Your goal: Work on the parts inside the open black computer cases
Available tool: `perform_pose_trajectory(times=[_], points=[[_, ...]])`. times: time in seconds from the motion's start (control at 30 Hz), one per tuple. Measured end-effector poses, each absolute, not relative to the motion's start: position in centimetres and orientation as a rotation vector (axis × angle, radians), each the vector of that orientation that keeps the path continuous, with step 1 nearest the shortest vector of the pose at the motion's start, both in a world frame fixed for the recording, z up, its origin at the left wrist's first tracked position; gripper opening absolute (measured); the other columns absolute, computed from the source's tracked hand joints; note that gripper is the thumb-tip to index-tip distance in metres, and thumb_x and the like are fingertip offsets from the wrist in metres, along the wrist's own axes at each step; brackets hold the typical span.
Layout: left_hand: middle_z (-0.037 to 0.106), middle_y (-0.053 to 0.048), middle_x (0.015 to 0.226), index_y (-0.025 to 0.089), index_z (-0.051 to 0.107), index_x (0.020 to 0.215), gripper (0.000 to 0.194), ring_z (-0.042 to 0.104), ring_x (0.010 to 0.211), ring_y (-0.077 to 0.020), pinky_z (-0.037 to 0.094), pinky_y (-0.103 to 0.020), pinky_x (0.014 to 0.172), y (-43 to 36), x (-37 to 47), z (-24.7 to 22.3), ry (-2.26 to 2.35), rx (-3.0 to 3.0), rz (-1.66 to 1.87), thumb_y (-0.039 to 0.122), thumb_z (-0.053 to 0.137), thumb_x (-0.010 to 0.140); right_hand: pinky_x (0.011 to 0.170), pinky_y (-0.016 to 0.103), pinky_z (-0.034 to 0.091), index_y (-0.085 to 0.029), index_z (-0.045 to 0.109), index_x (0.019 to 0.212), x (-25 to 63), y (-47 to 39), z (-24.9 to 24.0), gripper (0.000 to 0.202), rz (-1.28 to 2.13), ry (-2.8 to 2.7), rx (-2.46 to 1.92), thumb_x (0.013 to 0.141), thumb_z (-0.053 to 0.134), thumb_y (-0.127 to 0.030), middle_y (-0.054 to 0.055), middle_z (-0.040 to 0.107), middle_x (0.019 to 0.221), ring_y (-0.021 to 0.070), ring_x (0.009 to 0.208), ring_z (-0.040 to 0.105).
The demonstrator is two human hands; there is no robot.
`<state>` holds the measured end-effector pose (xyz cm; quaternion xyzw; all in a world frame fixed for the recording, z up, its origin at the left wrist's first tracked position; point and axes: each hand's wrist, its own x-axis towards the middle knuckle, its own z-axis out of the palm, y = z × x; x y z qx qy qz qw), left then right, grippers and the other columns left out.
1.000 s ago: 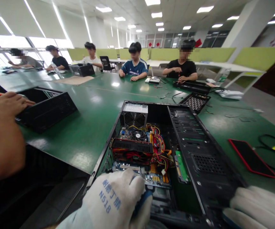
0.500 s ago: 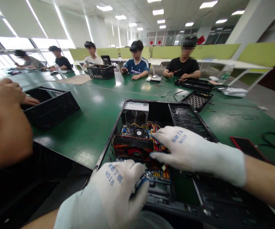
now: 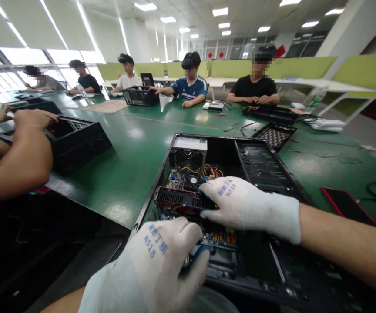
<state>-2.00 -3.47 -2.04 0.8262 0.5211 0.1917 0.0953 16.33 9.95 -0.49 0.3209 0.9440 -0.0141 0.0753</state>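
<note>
Both gloves carry blue print: on the left hand (image 3: 162,261) Chinese characters above "N518", on the right hand (image 3: 230,202) the same code under characters partly turned from view. The label on the power supply (image 3: 190,143) and the one on the round cooler (image 3: 193,180) are too small to read. One open case (image 3: 281,261) lies on the green desk (image 3: 135,161) directly in front of the wearer, with one power supply at its far left corner, one cooler, one black-and-red card (image 3: 171,196) and one blue board (image 3: 220,238) inside. The left hand comes in from the lower left, back up, its fingers bent down over the near part of the board and its thumb lower; what lies between them is hidden, so whether it grips cannot be told. The right hand reaches in from the right, wrist nearly level, thumb and forefinger spread apart at the card's right end. Right of the case lies one red-edged black slab (image 3: 349,208); beyond it, one tray (image 3: 274,135) with a pale pattern. A second case (image 3: 80,145) stands to the left, a third (image 3: 140,96) farther off. Five people sit across the desk, and another person's bent arm (image 3: 28,152) reaches over the second case.
</note>
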Motion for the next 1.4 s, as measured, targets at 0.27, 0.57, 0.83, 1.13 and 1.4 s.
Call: perform_pose_trajectory(times=[0.27,0.57,0.83,1.13,1.4], points=[[0.068,-0.003,0.082,0.024,0.065,0.095,0.017,0.070,0.073,-0.0217,0.056,-0.034,0.067,-3.6,-2.0,-2.4,1.562,2.467,0.567,0.033,0.051,0.098,0.092,0.038,0.052,-0.014,0.064,0.130,15.7,10.3,-1.0,0.051,-0.155,2.810,0.973,0.099,0.056,-0.053,0.018,0.073,0.122,0.0314,0.110,0.071],[0.071,-0.003,0.086,0.023,0.064,0.104,0.015,0.071,0.076,-0.0205,0.060,-0.034,0.076,-3.6,-2.1,-2.7,1.552,2.486,0.708,0.032,0.053,0.098,0.082,0.031,0.050,-0.021,0.070,0.107,16.7,11.3,0.2,0.032,-0.314,2.881,1.139,0.097,0.057,-0.049,0.009,0.076,0.108,0.0250,0.098,0.072],[0.064,-0.002,0.077,0.023,0.061,0.092,0.013,0.061,0.062,-0.0189,0.048,-0.032,0.055,-3.5,-2.3,-2.5,1.497,2.531,0.642,0.031,0.052,0.097,0.074,0.033,0.049,-0.023,0.070,0.103,17.8,8.1,1.1,0.031,-0.477,2.816,1.019,0.093,0.061,-0.050,0.008,0.076,0.100,0.0253,0.088,0.072],[0.071,-0.005,0.091,0.024,0.061,0.098,0.012,0.071,0.079,-0.0221,0.058,-0.035,0.071,-3.5,-2.3,-2.8,1.494,2.437,0.644,0.033,0.054,0.097,0.079,0.031,0.051,-0.022,0.075,0.109,17.7,8.6,0.6,0.040,-0.703,2.754,0.750,0.096,0.058,-0.056,0.008,0.077,0.102,0.0238,0.092,0.072],[0.072,-0.003,0.094,0.025,0.061,0.103,0.013,0.072,0.082,-0.0245,0.060,-0.041,0.073,-3.6,-1.9,-2.7,1.543,2.395,0.662,0.035,0.055,0.097,0.094,0.035,0.052,-0.016,0.069,0.127,15.0,15.3,-0.9,0.056,-0.106,2.692,1.000,0.092,0.062,-0.059,0.015,0.073,0.123,0.0300,0.112,0.071]])
